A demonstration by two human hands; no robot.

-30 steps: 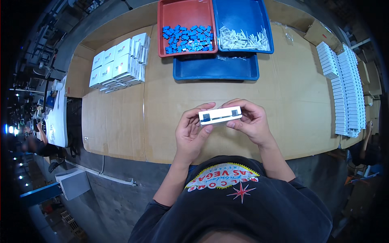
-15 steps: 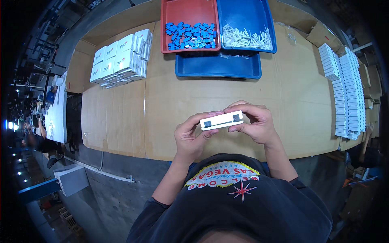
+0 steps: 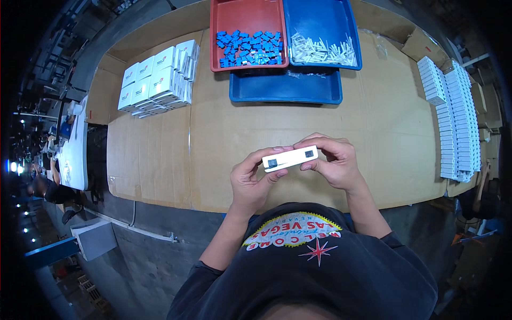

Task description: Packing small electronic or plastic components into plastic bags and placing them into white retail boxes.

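Observation:
Between both hands, above the near edge of the cardboard surface, is a white rectangular plastic case (image 3: 290,158) with a dark square opening towards each end of the side facing me. Its two halves meet at the right end, while a thin gap shows along the left part. My left hand (image 3: 253,173) pinches the left end, thumb below and fingers above. My right hand (image 3: 333,159) is closed on the right end, index finger along the top and thumb underneath. The fingers hide the case's ends and far side.
Ahead stand a red tray (image 3: 248,13) of blue plastic parts, a blue tray (image 3: 320,21) of white sticks and a lower blue tray (image 3: 285,90). White flat boxes (image 3: 152,80) are stacked at left; rows of white pieces (image 3: 458,122) line the right. Cardboard (image 3: 240,120) covers the table.
The gap between the case's halves has closed at the right end and narrowed towards the left. Both hands keep nearly the same place and grip.

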